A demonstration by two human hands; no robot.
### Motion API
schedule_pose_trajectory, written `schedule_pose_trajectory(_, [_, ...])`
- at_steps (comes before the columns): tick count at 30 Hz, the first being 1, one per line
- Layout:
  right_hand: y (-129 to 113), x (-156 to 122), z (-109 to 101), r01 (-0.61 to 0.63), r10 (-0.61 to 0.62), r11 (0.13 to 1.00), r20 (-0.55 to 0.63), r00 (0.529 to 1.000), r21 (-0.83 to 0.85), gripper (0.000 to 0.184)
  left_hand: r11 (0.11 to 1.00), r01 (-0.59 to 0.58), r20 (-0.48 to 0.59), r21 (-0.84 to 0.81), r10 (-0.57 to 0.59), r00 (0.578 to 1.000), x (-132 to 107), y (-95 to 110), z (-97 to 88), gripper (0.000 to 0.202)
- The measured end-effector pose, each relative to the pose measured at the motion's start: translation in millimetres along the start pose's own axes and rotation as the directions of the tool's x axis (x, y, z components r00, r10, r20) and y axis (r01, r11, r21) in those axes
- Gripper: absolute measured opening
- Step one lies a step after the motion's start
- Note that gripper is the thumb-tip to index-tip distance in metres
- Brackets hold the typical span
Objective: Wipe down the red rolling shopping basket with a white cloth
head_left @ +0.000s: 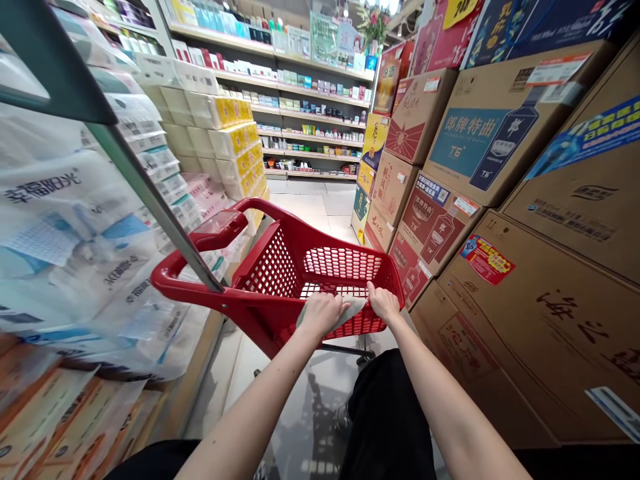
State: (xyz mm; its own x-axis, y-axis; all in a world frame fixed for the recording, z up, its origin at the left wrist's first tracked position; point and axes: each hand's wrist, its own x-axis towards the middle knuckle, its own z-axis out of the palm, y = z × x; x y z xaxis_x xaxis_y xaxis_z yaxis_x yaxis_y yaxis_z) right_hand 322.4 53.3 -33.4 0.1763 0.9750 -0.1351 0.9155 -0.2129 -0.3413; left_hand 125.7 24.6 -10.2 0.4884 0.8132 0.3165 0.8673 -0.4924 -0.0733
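We see brown cartons [530, 333] stacked high on our right and wrapped paper packs [75, 207] piled on our left. Between them stands the red cart [260, 323], basket before us. Our left grip [324, 313] is pressed closed over its near rim [280, 299]; our right grip [384, 302] curls around the rim beyond. A pale cloth [356, 307] lies under the left, on the rim.

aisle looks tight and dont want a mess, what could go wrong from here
The red cart stands between stacked cartons and wrapped packs, so swinging it could bump either. The left hand and right hand are both on one side, so a hard pull might tip it. The pale cloth under the left hand could slip off if let go.
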Motion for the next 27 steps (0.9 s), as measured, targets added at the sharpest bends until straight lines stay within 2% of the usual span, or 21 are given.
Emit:
schedule_pose_trajectory(3, [4.3,-0.6,1.4,0.015,-0.015,1.0,-0.082,0.997,-0.002,0.081,0.997,-0.077,-0.021,-0.005,0.077,0.997,0.0,1.1,0.7,0.035])
schedule_pose_trajectory(5, [6.7,-0.9,3.3,0.038,-0.039,0.999,-0.108,0.993,-0.009,0.08,0.987,-0.158,-0.026,0.007,0.158,0.987,-6.1,-11.1,-4.2,0.026])
schedule_pose_trajectory(7, [7.9,-0.9,5.6,0.052,-0.053,0.999,-0.125,0.991,-0.012,0.078,0.978,-0.203,-0.031,0.045,0.205,0.978,-17.4,-32.5,-13.7,0.02])
schedule_pose_trajectory(11, [8.9,0.8,9.7,0.056,-0.058,0.998,-0.158,0.986,-0.015,0.075,0.974,-0.151,-0.078,0.168,0.166,0.983,-49.8,-83.0,-38.8,0.024])
schedule_pose_trajectory(13, [10.2,2.0,10.7,0.055,-0.057,0.998,-0.165,0.985,-0.019,0.072,0.971,-0.125,-0.106,0.202,0.148,0.983,-64.6,-100.0,-48.2,0.027])
schedule_pose_trajectory(15, [10.7,1.6,10.9,0.055,-0.056,0.998,-0.168,0.984,-0.01,0.069,0.973,-0.111,-0.136,0.204,0.141,0.981,-73.9,-107.1,-52.6,0.033])
schedule_pose_trajectory(17, [7.0,-2.7,11.1,0.114,-0.106,0.993,-0.222,0.969,0.023,0.063,0.98,-0.09,-0.161,0.176,0.119,0.98,-76.6,-105.4,-52.2,0.037])
schedule_pose_trajectory(19, [-5.0,-12.8,13.0,0.279,-0.239,0.958,-0.345,0.908,0.072,0.053,0.99,-0.049,-0.174,0.133,0.072,0.982,-73.8,-98.7,-49.4,0.037])
schedule_pose_trajectory(21, [-27.0,-28.4,18.1,0.512,-0.408,0.853,-0.476,0.779,0.106,0.04,0.996,0.001,-0.173,0.092,0.015,0.985,-68.3,-91.2,-46.4,0.036])
schedule_pose_trajectory(23, [-55.6,-46.0,27.1,0.714,-0.563,0.687,-0.521,0.642,0.137,0.034,0.998,0.043,-0.165,0.056,-0.033,0.986,-62.8,-85.8,-44.3,0.036])
schedule_pose_trajectory(24, [-70.2,-53.8,32.5,0.775,-0.612,0.612,-0.527,0.59,0.156,0.034,0.998,0.059,-0.161,0.039,-0.052,0.986,-60.8,-84.3,-43.6,0.037])
schedule_pose_trajectory(26, [-94.5,-65.0,43.7,0.831,-0.656,0.515,-0.529,0.539,0.208,0.037,0.996,0.086,-0.166,0.002,-0.085,0.983,-59.2,-83.8,-42.7,0.04])
schedule_pose_trajectory(27, [-102.6,-67.9,48.7,0.834,-0.651,0.497,-0.533,0.54,0.239,0.034,0.995,0.095,-0.174,-0.019,-0.097,0.98,-59.7,-84.5,-42.3,0.042])
